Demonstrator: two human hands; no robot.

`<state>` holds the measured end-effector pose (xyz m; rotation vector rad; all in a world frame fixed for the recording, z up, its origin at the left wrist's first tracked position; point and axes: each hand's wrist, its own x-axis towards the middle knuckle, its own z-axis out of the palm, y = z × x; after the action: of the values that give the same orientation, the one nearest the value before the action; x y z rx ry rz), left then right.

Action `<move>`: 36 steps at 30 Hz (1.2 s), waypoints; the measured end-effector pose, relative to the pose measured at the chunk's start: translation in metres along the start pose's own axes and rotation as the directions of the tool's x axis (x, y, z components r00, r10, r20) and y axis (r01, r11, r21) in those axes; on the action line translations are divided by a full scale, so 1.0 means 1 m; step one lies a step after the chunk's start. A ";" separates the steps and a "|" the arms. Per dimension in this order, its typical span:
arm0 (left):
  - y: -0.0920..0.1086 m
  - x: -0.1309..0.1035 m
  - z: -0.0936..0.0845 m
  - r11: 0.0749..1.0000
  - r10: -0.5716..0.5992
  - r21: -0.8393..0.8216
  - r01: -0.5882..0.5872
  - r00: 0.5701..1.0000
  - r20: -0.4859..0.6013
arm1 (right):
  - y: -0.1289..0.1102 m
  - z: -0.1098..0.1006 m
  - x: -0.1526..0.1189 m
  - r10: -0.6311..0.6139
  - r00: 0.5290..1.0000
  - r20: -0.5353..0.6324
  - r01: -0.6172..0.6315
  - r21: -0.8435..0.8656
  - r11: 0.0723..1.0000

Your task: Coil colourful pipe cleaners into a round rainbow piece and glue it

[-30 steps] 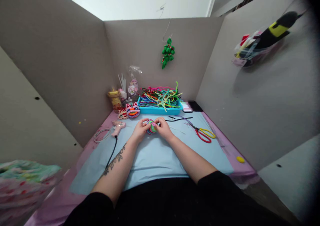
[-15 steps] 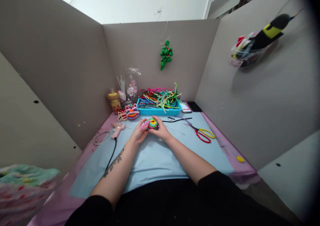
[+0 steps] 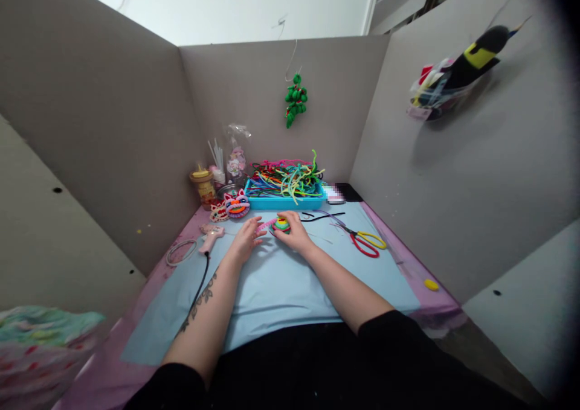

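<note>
A round, multicoloured pipe-cleaner piece (image 3: 283, 223) with yellow, teal and red bands sits in my right hand (image 3: 296, 236), its fingers wrapped over the top and right side. From its left side a ridged pink pipe-cleaner strip (image 3: 266, 224) stretches across to my left hand (image 3: 246, 241). The thumb and forefinger of that hand close on the strip's left end, while the lower fingers are loosely spread. My right fingers hide part of the piece. Both hands are above the light blue table cover (image 3: 281, 283).
Behind the hands stands a blue tray (image 3: 285, 203) heaped with pipe cleaners. Scissors (image 3: 365, 244) and black stems (image 3: 324, 218) lie to the right, a pink glue gun (image 3: 211, 239) with its cord to the left. Two lion-head pieces (image 3: 236, 205) sit beside the tray.
My left hand has drawn away leftward from the round piece and now holds the pink strip out from it. My right hand keeps its hold on the piece. The view has shifted slightly.
</note>
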<state>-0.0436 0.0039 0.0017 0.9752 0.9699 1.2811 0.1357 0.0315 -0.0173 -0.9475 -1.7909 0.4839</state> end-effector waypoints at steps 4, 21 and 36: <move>0.000 -0.002 -0.004 0.966 0.118 0.229 -0.116 0.993 0.004 | 0.004 -0.004 0.000 0.056 0.997 0.052 -0.056 -0.003 0.998; -0.007 0.006 0.003 0.952 0.249 0.218 -0.216 0.959 -0.135 | -0.001 -0.008 -0.002 0.169 0.966 0.195 -0.233 0.378 0.896; -0.017 0.010 0.005 0.917 0.284 0.314 -0.245 0.955 -0.087 | 0.001 -0.007 -0.002 0.085 0.990 0.108 -0.119 0.366 0.923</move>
<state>-0.0331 0.0131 -0.0132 1.3065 1.1887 1.4642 0.1425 0.0296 -0.0168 -0.7629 -1.6539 0.9109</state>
